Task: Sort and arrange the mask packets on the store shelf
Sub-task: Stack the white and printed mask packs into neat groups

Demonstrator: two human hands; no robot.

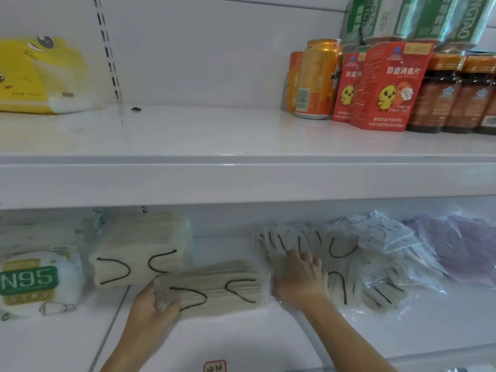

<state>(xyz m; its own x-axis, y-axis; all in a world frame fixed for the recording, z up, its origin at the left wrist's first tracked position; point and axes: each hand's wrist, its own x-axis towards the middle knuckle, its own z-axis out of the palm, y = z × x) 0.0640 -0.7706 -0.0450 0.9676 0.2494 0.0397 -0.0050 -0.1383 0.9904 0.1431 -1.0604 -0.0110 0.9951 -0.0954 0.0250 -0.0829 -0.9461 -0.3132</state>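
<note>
From the head view, I see my left hand on the lower white store shelf, its grip pinching the left end of a clear-wrapped stack of beige masks with black ear loops. The thumb lies over the stack's end and the fingers are tucked underneath, so the stack lies flat, reaching away to the right of that grip. Just behind and to the left of the grip, a second wrapped beige mask stack sits on the same shelf, touching or nearly touching the held one; I cannot tell which. Further left of the grip stands a white packet with a green N95 label.

My right hand is just right of the held stack, fingers spread and pressing down flat on a loose fanned pile of beige mask packets. The grip is not closed round anything; the palm and fingertips rest on the packets. Right of this hand lie crumpled clear plastic packets, and beyond them a heap of purple packets, blurred at the edge.

Above both hands runs the upper white shelf. Up and to the left of the left grip is a yellow tissue pack. Up and to the right of the right hand stand orange drink cans, red boxes with a yellow chick, and dark brown jars, with green-wrapped packs stacked on top.
</note>
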